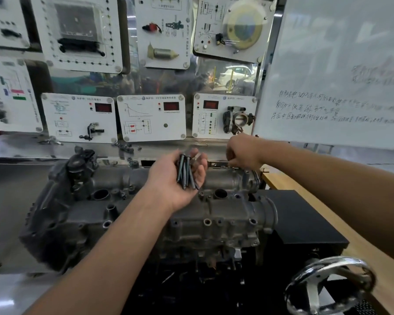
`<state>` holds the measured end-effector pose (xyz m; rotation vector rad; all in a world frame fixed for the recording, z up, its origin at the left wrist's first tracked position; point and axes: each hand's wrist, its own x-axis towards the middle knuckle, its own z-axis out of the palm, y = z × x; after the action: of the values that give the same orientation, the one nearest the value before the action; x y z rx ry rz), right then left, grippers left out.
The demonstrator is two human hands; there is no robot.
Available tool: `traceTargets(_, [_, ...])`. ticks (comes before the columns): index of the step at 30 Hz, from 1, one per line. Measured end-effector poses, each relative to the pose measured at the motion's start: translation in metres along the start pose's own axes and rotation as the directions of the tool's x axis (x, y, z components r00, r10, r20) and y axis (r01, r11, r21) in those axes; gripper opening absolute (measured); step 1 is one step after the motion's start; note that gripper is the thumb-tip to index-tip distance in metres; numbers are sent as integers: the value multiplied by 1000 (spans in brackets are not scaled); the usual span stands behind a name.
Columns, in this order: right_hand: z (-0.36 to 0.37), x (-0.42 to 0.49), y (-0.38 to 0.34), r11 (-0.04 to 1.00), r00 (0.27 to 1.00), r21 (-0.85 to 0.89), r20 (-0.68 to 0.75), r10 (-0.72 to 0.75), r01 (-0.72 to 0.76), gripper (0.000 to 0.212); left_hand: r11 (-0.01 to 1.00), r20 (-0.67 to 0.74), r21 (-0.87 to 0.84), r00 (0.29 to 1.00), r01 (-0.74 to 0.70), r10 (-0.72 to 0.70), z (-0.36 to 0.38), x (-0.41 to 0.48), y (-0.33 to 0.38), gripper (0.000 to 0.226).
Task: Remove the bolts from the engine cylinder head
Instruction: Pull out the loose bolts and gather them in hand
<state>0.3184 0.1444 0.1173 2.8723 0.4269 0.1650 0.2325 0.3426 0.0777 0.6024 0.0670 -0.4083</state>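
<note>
Left hand palm up over head, fingers loosely curled round bolts. Right hand at head's far right edge, fingers curled down; cannot tell what they hold. Risk: palm tilts, bolts slide off into open bores.

Cylinder head sits centre. Instrument panels stand behind it, with the whiteboard at rear right. Box adjoins its right end, and the tabletop lies beyond. Handwheel lies front right. Left grip holds bolts above the head's middle. Right grip is at its rear right edge.
</note>
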Motion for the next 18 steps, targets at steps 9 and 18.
traceTargets(9, [-110,-37,-47,839,900,326,-177,-397,435,16,996,6,-89,999,33,-33,-11,7,0,34])
traceTargets(18, [-49,50,-111,891,933,287,-185,-309,352,27,990,-51,-141,999,-27,20,-40,-22,25,40])
